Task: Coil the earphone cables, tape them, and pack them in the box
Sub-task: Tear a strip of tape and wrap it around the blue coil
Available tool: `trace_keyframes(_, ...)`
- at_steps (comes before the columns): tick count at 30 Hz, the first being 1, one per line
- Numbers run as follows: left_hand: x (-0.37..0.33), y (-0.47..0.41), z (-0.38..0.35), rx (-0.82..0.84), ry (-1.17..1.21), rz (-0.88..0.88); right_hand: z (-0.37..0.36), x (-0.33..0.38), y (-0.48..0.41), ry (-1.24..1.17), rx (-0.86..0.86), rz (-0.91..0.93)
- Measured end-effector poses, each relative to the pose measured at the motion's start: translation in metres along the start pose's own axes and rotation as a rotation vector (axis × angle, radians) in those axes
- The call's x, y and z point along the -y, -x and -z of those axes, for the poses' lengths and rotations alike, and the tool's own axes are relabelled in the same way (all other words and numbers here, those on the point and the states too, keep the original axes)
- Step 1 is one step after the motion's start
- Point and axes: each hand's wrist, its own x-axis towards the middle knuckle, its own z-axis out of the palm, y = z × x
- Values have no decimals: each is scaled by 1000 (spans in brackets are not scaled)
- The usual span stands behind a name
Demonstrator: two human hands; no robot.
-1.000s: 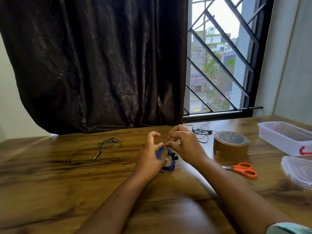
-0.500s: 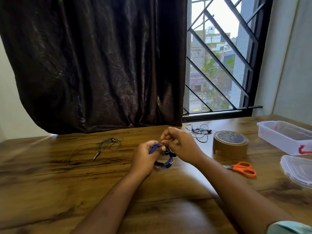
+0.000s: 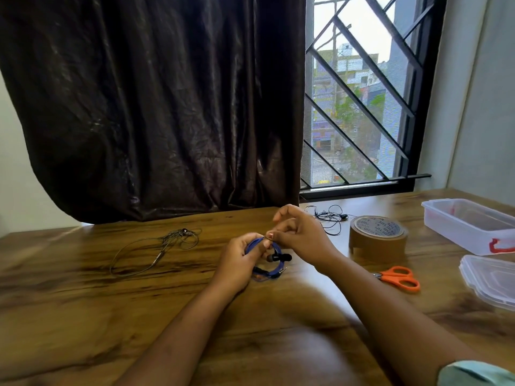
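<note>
Two hands on one job rn. The left hand [image 3: 237, 264] has its fingers curled round the blue earphone coil [image 3: 274, 273], low over the table [image 3: 111, 316] around mid-desk, close to the person. Can't tell if the coil actually touches the wood. The right hand [image 3: 305, 238] pinches the top of the same coil betw. thumb and forefinger, right up against the left hand's fingertips, w/ its other fingers lifted and spread. The black earbuds [image 3: 280, 257] stick out of the loop on the right side, and the plug end pokes out lower down on that side too.

Other stuff:
- A grey earphone set [image 3: 167, 243] lies loose and uncoiled, well to the left of the hands.
- A black earphone set [image 3: 330, 217] sits in a loose tangle behind the right hand, near the window [image 3: 362, 107] and just left of the brown tape roll [image 3: 377, 240], which lies flat.
- Orange scissors [image 3: 398, 278] lie in front of the tape, blades closed afaict.
- Far right is the clear plastic box [image 3: 471, 232], open, w/ a red latch on its near end. Its lid [image 3: 490, 280] lies separately on the table in front of it. Can't tell if anything's inside the box tbh.
- A dark curtain [image 3: 153, 107] hangs over the left part of the window.
- A teal sleeve [image 3: 473, 374] shows at bottom right.
</note>
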Motion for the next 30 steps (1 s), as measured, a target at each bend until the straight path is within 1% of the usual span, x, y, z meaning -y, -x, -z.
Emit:
trace_keyframes(3, 0, 0, 0, -7, 34, 14, -1, -2, -1, -148, 13, -40)
trace_keyframes(5, -1, 0, 0, -1, 52, 26, 0, -2, -3, -222, -20, -40)
trace_keyframes(8, -5, 2, -2, 14, 104, 55, 2, -3, -5, -188, -90, -31)
trace_keyframes(10, -6, 2, -3, 11, 113, 59, 2, -2, -4, -182, -102, -48)
trace_keyframes(13, -5, 1, -2, 2, 105, 61, 0, -3, -3, -251, -21, -142)
trace_keyframes(15, -2, -1, -2, 2, 125, 90, -1, -4, -2, -202, 49, -208)
trace_keyframes(18, -1, -1, -2, 18, 158, 137, -6, -5, 1, -132, 117, -233)
trace_keyframes(21, -2, 0, -4, 31, 160, 157, -11, -5, 2, -88, 93, -215)
trace_keyframes(23, -5, 1, -5, 25, 157, 152, -11, -6, 1, -102, 65, -204)
trace_keyframes(30, -4, 3, -5, 70, 97, 127, -9, -1, 0, -141, 10, -249)
